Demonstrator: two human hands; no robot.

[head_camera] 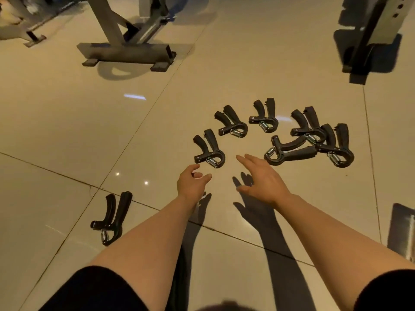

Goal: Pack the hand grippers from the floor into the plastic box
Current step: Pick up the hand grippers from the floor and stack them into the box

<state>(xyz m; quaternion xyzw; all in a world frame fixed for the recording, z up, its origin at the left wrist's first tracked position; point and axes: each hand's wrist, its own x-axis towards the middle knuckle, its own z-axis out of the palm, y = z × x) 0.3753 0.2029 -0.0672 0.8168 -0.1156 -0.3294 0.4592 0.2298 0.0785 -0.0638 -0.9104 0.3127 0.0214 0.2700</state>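
Several black hand grippers with steel springs lie on the beige tiled floor. The nearest one [208, 150] lies just beyond my left hand [193, 184], which hovers empty with fingers curled apart. My right hand [261, 178] is spread open, empty, close to a gripper lying on its side [289, 151]. Others lie further back [232, 123] [265, 116], and two overlap at the right [308, 126] [336, 145]. A single gripper [112, 217] lies apart at the lower left. No plastic box is visible.
A grey metal machine base [125, 52] stands at the back left, another frame [370, 34] at the back right. A dark flat object [404, 234] shows at the right edge.
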